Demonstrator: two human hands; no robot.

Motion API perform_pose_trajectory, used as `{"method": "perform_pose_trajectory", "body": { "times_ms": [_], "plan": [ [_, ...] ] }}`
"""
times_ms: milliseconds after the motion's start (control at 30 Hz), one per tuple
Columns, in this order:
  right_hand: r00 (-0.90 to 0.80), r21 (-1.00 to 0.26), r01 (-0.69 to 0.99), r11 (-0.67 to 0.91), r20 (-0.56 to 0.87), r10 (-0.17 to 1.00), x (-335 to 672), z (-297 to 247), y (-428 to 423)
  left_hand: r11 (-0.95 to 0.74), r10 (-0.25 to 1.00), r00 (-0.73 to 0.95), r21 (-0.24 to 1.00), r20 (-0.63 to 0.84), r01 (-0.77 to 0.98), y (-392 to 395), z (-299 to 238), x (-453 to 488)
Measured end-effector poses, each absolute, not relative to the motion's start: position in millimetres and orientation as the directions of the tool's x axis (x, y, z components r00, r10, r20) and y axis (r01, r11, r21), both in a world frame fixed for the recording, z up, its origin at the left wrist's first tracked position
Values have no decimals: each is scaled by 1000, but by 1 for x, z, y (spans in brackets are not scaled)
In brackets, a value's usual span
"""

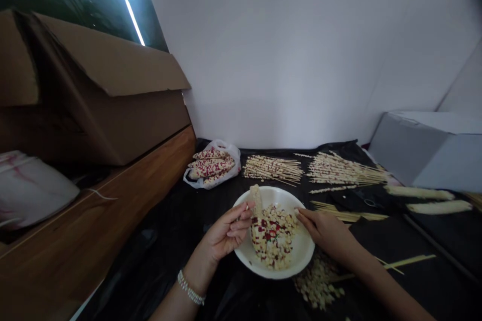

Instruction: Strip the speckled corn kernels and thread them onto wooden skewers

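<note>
A white bowl (301, 256) of loose white and red corn kernels (276, 241) sits on black sheeting in front of me. My left hand (228, 233) is closed on a corn cob (258, 220) with red and white kernels, held upright over the bowl's left side. My right hand (324, 228) rests at the bowl's right rim, fingertips pointing into the kernels; its fingers look pinched together, and whether they hold anything I cannot see.
A plastic bag of red-and-white cobs (211, 165) lies behind the bowl. Piles of kernel-threaded skewers (273, 168) (344, 170) lie farther back, bare sticks (348, 213) and pale cobs (417, 193) at right. Spilled kernels (318, 286) lie near the bowl. Cardboard box (113, 90) at left, grey box (429, 148) at right.
</note>
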State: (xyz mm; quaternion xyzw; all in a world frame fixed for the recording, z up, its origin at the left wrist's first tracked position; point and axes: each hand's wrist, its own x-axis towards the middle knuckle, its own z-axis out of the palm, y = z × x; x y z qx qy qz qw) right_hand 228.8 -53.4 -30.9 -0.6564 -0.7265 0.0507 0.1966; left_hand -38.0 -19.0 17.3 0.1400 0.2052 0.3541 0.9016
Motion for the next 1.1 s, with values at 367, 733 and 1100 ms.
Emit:
{"method": "perform_pose_trajectory", "body": {
  "times_ms": [367, 733, 1100],
  "plan": [
    [-85, -426, 899, 98, 49, 995, 229, -24, -43, 701, 705, 659, 400, -262, -591, -8, 19, -43],
    [-38, -434, 900, 49, 33, 999, 225, -30, -41, 783, 529, 812, 509, -245, -357, 24, 15, -50],
    [-91, -484, 872, 67, -26, 996, 224, -13, -46, 784, 596, 752, 405, -281, -470, 48, 33, -39]
  ]
}}
